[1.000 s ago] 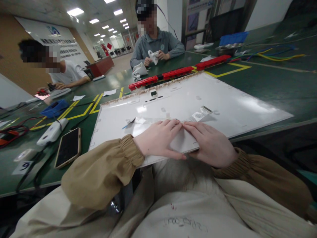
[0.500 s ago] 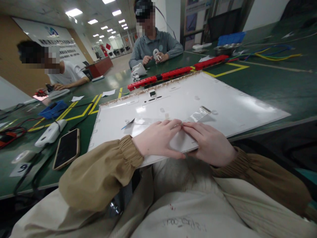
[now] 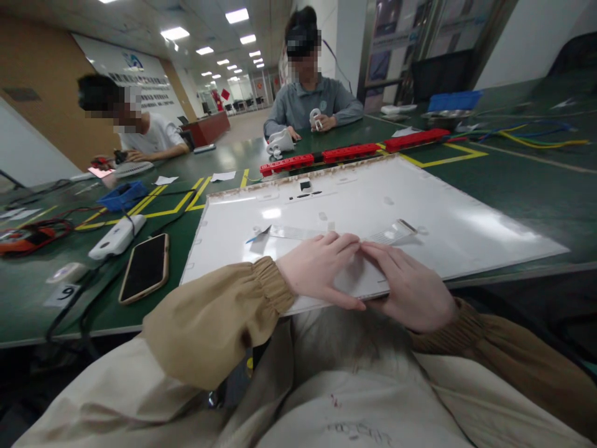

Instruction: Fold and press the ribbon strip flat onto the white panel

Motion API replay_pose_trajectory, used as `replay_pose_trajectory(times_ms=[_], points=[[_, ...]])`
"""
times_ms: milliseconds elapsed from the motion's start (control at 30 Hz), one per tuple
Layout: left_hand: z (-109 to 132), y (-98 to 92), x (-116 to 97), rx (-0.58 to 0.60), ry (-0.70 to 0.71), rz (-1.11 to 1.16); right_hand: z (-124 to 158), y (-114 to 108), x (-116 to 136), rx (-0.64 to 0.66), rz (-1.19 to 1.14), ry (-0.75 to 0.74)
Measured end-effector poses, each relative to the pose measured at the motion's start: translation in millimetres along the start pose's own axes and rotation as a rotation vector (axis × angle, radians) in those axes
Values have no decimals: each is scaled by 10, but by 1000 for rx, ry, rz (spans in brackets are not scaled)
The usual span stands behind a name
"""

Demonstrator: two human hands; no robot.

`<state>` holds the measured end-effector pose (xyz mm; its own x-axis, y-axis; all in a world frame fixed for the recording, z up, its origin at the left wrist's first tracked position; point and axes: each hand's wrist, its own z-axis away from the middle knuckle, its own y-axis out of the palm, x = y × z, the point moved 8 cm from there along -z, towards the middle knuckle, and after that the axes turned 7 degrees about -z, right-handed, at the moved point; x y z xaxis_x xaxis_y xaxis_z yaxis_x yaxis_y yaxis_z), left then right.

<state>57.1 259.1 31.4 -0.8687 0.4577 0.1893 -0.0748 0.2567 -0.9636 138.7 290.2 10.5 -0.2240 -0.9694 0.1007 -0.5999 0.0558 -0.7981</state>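
A large white panel (image 3: 471,221) lies in front of me, its near edge over my lap. Across it runs a flat ribbon cable (image 3: 389,234), pale and striped, with a connector at its right end and a blue tab at the left. My left hand (image 3: 324,264) rests palm down on the panel, fingers stretched over the cable's middle, thumb along the near edge. Beside it, my right hand (image 3: 410,280) has its fingertips at the cable, and its thumb appears tucked beneath the panel's edge. The fingertips of both hands almost meet and hide that stretch of cable.
Red power strips (image 3: 352,152) line the panel's far edge. At left are a phone (image 3: 145,267), a white power strip (image 3: 117,236), black cables and a blue bin (image 3: 122,195). Two co-workers sit across the table, one holding a white part (image 3: 316,119).
The view has swung left, so everything appears shifted right and slightly down. My hands keep about the same place on the panel. The co-worker opposite has lowered one hand.
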Motion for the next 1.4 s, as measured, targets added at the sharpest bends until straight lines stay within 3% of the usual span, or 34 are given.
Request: replay_pose_trajectory(times_ms=[367,800,967,1133,1400], points=[[14,40,48,63,-84,26,13,29,-20,51,28,16],[19,48,131,13,-7,211,-12,42,-25,103,16,23],[34,57,148,-37,32,77,-7,63,-52,118,17,81],[37,26,118,-12,9,-44,-5,50,-41,125,17,77],[-7,4,128,-9,-30,84,-11,57,-38,165,16,60]])
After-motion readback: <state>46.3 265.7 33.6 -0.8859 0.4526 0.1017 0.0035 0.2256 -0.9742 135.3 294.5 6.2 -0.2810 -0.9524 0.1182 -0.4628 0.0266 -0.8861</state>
